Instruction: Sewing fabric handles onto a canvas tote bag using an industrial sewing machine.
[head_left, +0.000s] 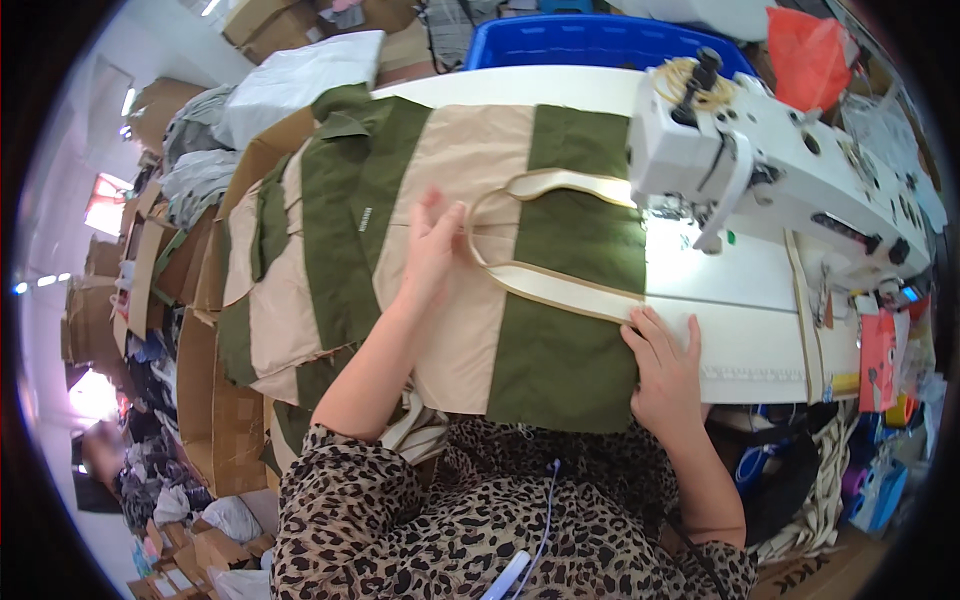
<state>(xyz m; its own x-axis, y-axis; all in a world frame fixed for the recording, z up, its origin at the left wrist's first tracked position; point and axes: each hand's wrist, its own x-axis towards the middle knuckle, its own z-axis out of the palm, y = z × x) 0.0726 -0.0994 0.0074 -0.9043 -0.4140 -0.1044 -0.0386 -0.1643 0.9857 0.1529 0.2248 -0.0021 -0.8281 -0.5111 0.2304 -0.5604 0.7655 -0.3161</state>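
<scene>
A green and beige fabric panel lies flat on the white sewing table in front of me. A white strap with tan edging makes a loop on it, its upper end running under the sewing machine's lit needle area. My left hand is beside the loop's left bend, raised over the beige part, fingers apart and slightly blurred; whether it touches the strap I cannot tell. At the panel's right edge my right hand rests with fingers spread flat, fingertips by the strap's lower end.
More green and beige pieces are heaped at the left, by a cardboard box. A blue bin stands behind the table. A narrow strap hangs over the table's right side, near a red pouch. Bundled straps hang below.
</scene>
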